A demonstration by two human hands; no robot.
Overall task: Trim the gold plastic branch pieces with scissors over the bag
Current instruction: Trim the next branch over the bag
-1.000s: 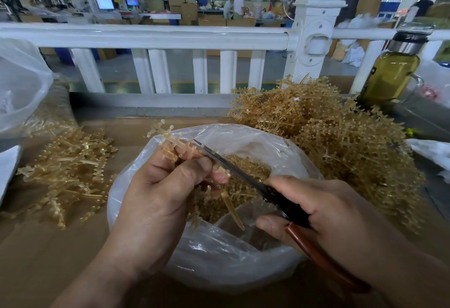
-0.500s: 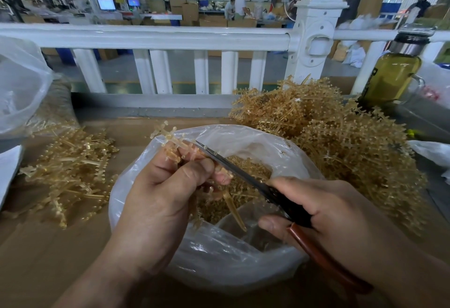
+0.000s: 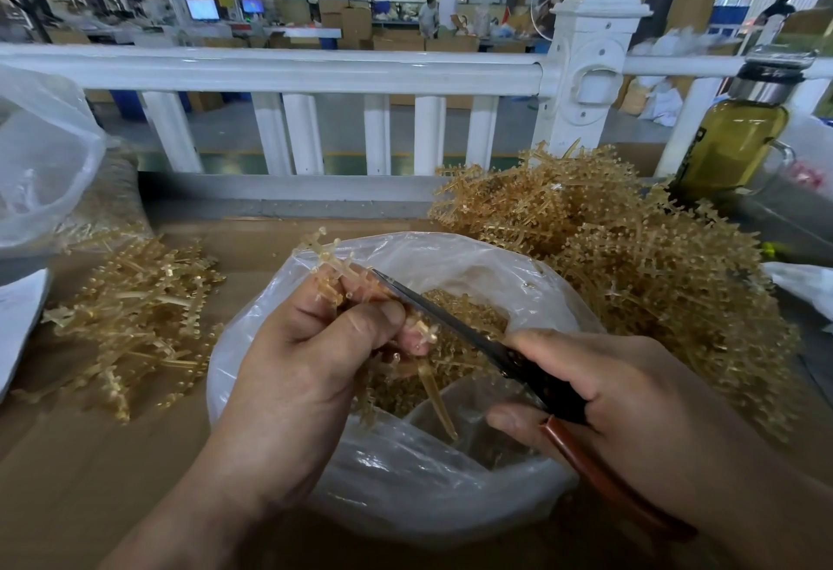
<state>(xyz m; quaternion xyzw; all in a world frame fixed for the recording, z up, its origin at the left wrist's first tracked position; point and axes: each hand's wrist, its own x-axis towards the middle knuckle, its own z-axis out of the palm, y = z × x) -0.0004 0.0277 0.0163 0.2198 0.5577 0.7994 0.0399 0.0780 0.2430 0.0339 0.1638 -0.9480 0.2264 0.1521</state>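
Note:
My left hand (image 3: 297, 371) grips a gold plastic branch piece (image 3: 331, 260) above the clear plastic bag (image 3: 405, 493); its stem hangs down into the bag's mouth. My right hand (image 3: 631, 407) holds scissors (image 3: 455, 321) with black and red-brown handles, and the blades lie against the branch by my left fingers. Inside the bag lie several small gold trimmings (image 3: 455, 312). A big heap of gold branches (image 3: 631, 263) sits at the right, and a smaller flat pile (image 3: 135, 312) at the left.
A white railing (image 3: 315, 73) runs across the table's far edge. At the far right stands a bottle of yellow-green liquid (image 3: 730, 141). Another clear bag (image 3: 40, 159) bulges at the far left. The brown tabletop (image 3: 67, 470) shows in front. People work in the background.
The scissor blades have slid slightly along the branch in my left hand. Both hands stay over the bag in nearly the same place.

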